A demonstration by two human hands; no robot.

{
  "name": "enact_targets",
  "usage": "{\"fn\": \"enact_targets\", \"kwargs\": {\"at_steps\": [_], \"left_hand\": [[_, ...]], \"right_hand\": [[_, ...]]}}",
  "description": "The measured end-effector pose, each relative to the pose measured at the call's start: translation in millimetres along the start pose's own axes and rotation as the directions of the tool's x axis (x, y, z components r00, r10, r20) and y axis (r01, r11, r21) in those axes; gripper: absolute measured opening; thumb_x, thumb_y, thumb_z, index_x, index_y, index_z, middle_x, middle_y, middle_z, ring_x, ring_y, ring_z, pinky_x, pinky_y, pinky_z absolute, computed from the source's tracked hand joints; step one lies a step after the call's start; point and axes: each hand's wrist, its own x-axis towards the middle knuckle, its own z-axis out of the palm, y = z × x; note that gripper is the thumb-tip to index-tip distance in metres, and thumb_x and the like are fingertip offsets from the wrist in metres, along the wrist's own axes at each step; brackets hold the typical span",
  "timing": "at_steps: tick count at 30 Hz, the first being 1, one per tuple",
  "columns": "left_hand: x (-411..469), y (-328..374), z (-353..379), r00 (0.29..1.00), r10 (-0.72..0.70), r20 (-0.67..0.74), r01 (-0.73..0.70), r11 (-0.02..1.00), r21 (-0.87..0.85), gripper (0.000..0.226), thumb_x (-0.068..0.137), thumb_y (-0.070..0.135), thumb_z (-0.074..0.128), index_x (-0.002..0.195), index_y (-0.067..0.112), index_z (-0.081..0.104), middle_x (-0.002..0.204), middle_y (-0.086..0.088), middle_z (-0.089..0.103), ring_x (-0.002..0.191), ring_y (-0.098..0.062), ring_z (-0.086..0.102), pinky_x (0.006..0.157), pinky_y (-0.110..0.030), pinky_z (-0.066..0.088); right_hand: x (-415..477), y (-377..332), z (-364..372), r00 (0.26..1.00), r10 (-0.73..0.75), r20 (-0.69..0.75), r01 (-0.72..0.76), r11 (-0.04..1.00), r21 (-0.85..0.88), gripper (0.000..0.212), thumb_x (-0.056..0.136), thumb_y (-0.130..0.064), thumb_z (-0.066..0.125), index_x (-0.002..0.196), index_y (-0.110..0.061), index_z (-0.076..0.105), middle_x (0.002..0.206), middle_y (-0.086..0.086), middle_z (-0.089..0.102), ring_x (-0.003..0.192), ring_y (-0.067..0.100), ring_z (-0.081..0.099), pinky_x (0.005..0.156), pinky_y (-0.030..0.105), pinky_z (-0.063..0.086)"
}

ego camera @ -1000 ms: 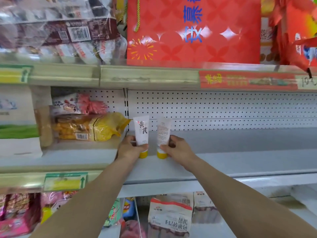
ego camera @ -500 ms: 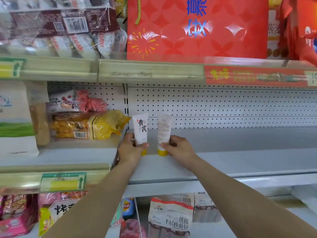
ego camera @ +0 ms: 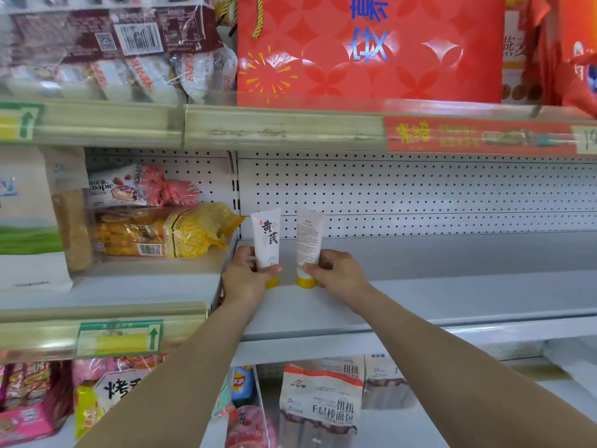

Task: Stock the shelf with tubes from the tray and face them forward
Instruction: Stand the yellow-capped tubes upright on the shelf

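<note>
Cap of left tube (ego camera: 265, 240) mostly hidden behind left hand (ego camera: 244, 279). Fine print on right tube (ego camera: 309, 236) too small to read (dense lines only). Top edge cuts off red gift bag (ego camera: 368, 50).

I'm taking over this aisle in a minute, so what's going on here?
A person is standing two white, yellow-capped tubes upright, caps down, at the left end of the grey shelf. The left hand grips the left tube, whose large-character front faces out. The right hand grips the right tube, which shows only fine print, so it is not yet faced forward. No tray is in view.
</note>
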Motion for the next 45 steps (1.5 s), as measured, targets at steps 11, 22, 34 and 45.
{"fn": "enact_targets", "kwargs": {"at_steps": [11,22,34,45], "left_hand": [[-4,-2,-2,0.999,-0.001,0.038,0.0,1.0,0.017,0.045,0.074,0.014,0.082,0.11,0.013,0.056,0.105,-0.01,0.071,0.088,-0.023,0.067,0.071,-0.027,0.049],[-42,22,-17,0.996,-0.081,-0.019,0.083,0.992,0.1,0.101,0.067,0.028,0.087,0.149,0.01,0.031,0.146,-0.014,0.046,0.133,-0.027,0.045,0.109,-0.04,0.038],[-194,132,29,0.98,0.2,0.004,-0.174,0.84,0.513,0.086,0.076,0.026,0.08,0.147,0.012,0.033,0.148,-0.016,0.036,0.136,-0.032,0.034,0.108,-0.04,0.036],[-341,141,146,0.963,0.238,0.129,-0.27,0.794,0.545,0.065,0.091,0.043,0.059,0.145,0.017,0.037,0.151,-0.012,0.032,0.139,-0.031,0.029,0.108,-0.048,0.036]], "right_hand": [[-5,0,0,1.0,-0.004,0.005,0.004,0.999,0.033,0.028,0.084,-0.03,0.072,0.111,-0.025,0.071,0.103,-0.007,0.074,0.095,0.011,0.069,0.091,0.039,0.056],[-36,-24,-34,0.998,0.053,0.034,-0.049,0.994,-0.1,0.072,0.084,-0.043,0.073,0.143,-0.014,0.043,0.136,0.006,0.055,0.121,0.02,0.055,0.1,0.032,0.045],[-156,-44,-200,0.976,-0.163,0.142,0.216,0.711,-0.669,0.075,0.085,-0.053,0.066,0.148,-0.027,0.034,0.143,0.01,0.047,0.133,0.03,0.039,0.104,0.046,0.041],[-272,27,-315,0.98,-0.133,0.148,0.198,0.689,-0.697,0.068,0.09,-0.055,0.057,0.147,-0.026,0.035,0.148,0.009,0.041,0.138,0.028,0.034,0.104,0.046,0.04]]}}
